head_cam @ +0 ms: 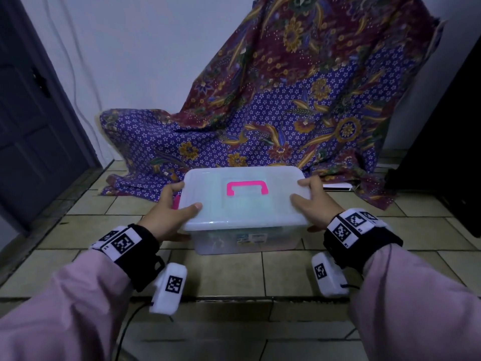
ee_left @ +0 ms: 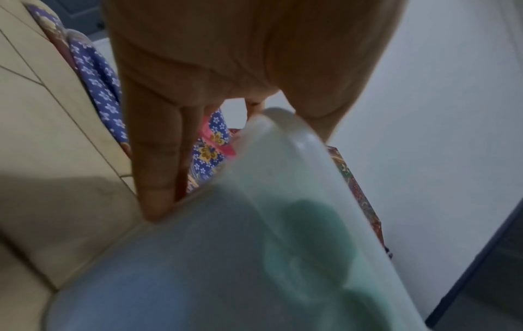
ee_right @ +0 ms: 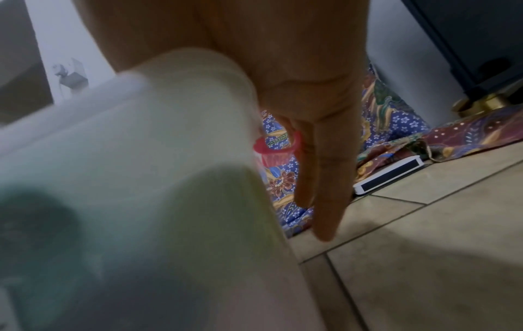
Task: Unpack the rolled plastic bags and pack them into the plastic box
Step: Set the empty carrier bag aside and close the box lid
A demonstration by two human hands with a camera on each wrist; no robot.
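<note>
**Translucent plastic box held at both ends on the tiled floor**

Pink sleeves (head_cam: pixel 67 303) fill the near corners of the head view, each ending in a black wrist strap carrying white blocks with printed square markers. Ahead of them the left hand (head_cam: pixel 166 214) and the right hand (head_cam: pixel 313 204) take the plastic box (head_cam: pixel 244 230) at its two short ends. Each thumb lies on top of the lid (head_cam: pixel 242 199); the fingers run down the end walls, fairly straight in both wrist views, so each grasp is a wide clasp over the lid edge. The box sits on the beige floor tiles (head_cam: pixel 234 277); whether it is lifted slightly I cannot tell. A pink handle (head_cam: pixel 246 187) lies flat on the lid, and pink side latches (ee_right: pixel 273 152) show at the ends. Through the cloudy wall, green rounded shapes (ee_left: pixel 308 241) appear inside. Beyond lies a patterned batik cloth (head_cam: pixel 286 113) draped against a pale wall, a flat white device (ee_right: pixel 387 177) at its edge, and a dark door (head_cam: pixel 33 113) on the left.
</note>
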